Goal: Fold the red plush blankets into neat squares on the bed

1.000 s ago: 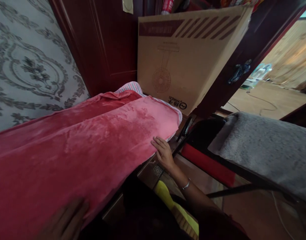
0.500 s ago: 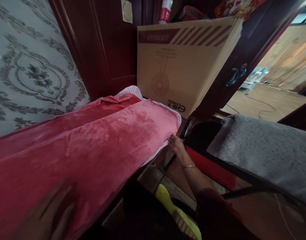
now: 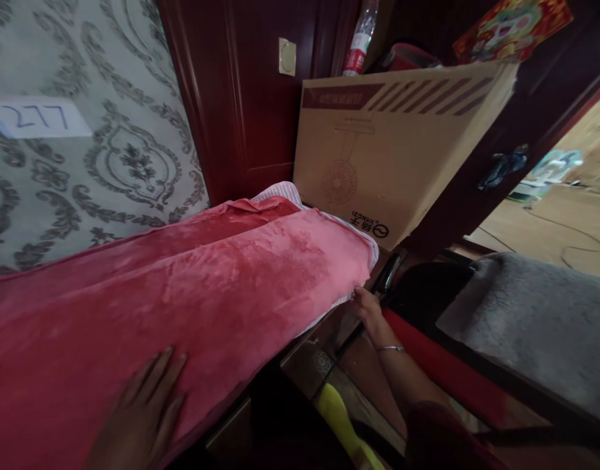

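A red plush blanket (image 3: 196,287) covers a bed that runs from the lower left toward the far corner. My left hand (image 3: 143,411) lies flat on it near the front edge, fingers stretched out. My right hand (image 3: 365,305) reaches to the bed's far corner and closes on the blanket's edge there; its fingertips are tucked under the cloth. A striped sheet (image 3: 280,192) peeks out beneath the blanket at the corner. A bracelet sits on my right wrist.
A large cardboard fan box (image 3: 392,143) stands upright past the bed's end against a dark wooden door (image 3: 260,98). A grey fluffy cover (image 3: 539,326) lies over a dark chair on the right. Patterned wallpaper with a paper label (image 3: 35,117) is on the left.
My right hand moved along the bed's edge from the side to the far corner and closed on the blanket. My left hand settled flat. The view shifted left and up.
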Motion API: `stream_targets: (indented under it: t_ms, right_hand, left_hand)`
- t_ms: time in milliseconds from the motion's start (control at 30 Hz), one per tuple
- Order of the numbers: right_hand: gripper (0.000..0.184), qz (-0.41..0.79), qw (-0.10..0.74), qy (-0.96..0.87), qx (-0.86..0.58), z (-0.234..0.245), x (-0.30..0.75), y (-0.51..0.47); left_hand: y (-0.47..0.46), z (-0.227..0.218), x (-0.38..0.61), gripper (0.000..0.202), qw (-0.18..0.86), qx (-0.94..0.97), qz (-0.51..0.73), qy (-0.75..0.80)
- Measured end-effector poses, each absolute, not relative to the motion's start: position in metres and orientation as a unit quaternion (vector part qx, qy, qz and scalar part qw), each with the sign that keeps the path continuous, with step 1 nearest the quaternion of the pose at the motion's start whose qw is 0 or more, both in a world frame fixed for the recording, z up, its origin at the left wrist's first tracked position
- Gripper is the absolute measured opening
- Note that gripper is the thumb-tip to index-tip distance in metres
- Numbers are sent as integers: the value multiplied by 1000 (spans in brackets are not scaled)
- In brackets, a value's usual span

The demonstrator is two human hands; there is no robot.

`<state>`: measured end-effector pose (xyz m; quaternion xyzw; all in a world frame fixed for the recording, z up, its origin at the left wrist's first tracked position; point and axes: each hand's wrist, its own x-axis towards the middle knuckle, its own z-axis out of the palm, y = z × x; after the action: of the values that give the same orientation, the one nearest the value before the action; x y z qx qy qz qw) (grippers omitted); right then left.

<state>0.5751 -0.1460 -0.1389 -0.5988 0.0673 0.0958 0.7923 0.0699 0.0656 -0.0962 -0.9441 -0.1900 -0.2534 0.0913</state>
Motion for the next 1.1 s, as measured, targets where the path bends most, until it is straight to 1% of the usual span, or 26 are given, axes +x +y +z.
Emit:
stream_targets:
  t_ms: [100,167,200,267,333,367,467,533,667,767,833,900,1000,1100]
  right_hand:
    - [20,-10,759,65,-648,-127,565,-150]
    - [28,-77,732,-3,-677,-111,552,-144]
    - [33,-108,706,-79,-695,-102,544,-138]
    - [41,-156,614,-286,-719,-85,522,-120]
    - [46,-175,487,-473,-713,-75,497,-98]
    - [46,-169,430,-532,-709,-73,484,-87]
    - [46,-141,293,-617,-716,-82,453,-68]
    - [46,-135,245,-626,-728,-92,442,-66]
    - [47,-153,229,-619,-735,-105,444,-76]
    - [47,-145,243,-627,-726,-102,453,-78]
    - [47,-126,264,-630,-719,-91,454,-73]
    - [47,-118,288,-637,-706,-75,443,-59]
    - [47,-118,307,-683,-652,-49,397,-26]
    - [53,-85,292,-754,-582,-40,335,8]
  left_hand:
    - [61,-95,69,58,110,-945,-249,-179]
    - [55,-93,70,55,120,-943,-240,-195]
    - [52,-92,72,55,122,-943,-229,-206]
    - [44,-86,75,56,119,-947,-195,-228]
    - [36,-79,79,58,104,-951,-164,-242]
    - [32,-76,80,59,93,-951,-153,-250]
    - [20,-69,81,60,62,-951,-131,-273]
    - [9,-66,79,61,45,-951,-122,-281]
    - [-14,-60,70,62,-2,-953,-107,-285]
    - [-20,-49,57,53,-67,-952,-108,-279]
    - [-12,-38,45,47,-97,-940,-126,-301]
    - [5,-28,29,47,-86,-916,-145,-364]
    - [32,-18,7,55,-18,-854,-144,-500]
    - [44,-22,-7,64,23,-811,-106,-576]
